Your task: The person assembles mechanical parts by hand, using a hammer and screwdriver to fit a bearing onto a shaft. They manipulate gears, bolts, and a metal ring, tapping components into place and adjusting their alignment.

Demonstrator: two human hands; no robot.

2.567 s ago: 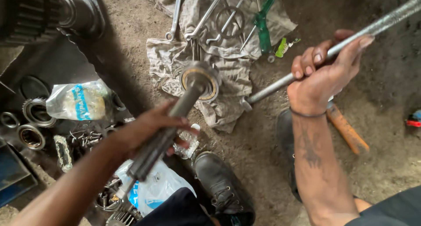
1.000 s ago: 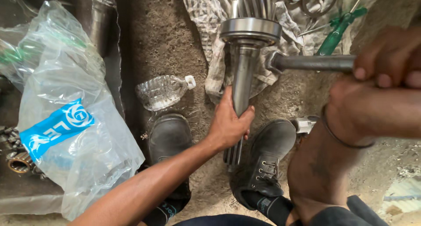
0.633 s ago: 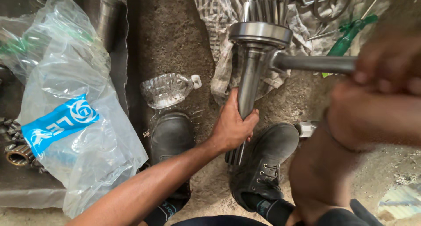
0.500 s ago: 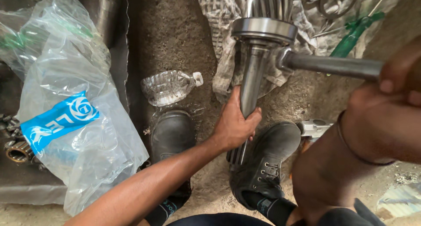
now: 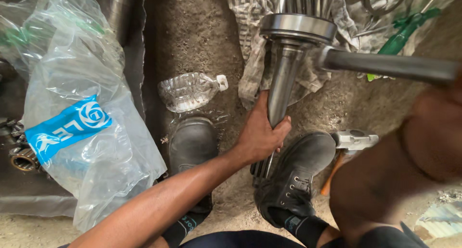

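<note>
Far left, a clear plastic bag (image 5: 82,132) with a blue label lies crumpled on a dark sheet (image 5: 29,200), and a small bearing (image 5: 23,159) peeks out beside it. Next comes a crushed water bottle (image 5: 190,90) on the dirt, just above the toe of the left boot (image 5: 192,144).

In the middle, the left hand (image 5: 260,135) is wrapped tight around the lower part of a steel shaft (image 5: 281,91), fingers curled round it and thumb up along its side. The shaft stands nearly upright between the two boots, its splined bottom end down on the ground by the right boot (image 5: 293,178). Its top carries a wide flange (image 5: 298,26) with gear teeth above it, seen against a dirty rag (image 5: 250,60).

A metal bar (image 5: 385,65) meets the shaft just under the flange and runs off to the right. The right hand (image 5: 440,127) is blurred and close to the camera at the bar's far end; I cannot tell how it grips. A green screwdriver (image 5: 402,34) lies on the rag, and a hammer (image 5: 351,142) rests beside the right boot.
</note>
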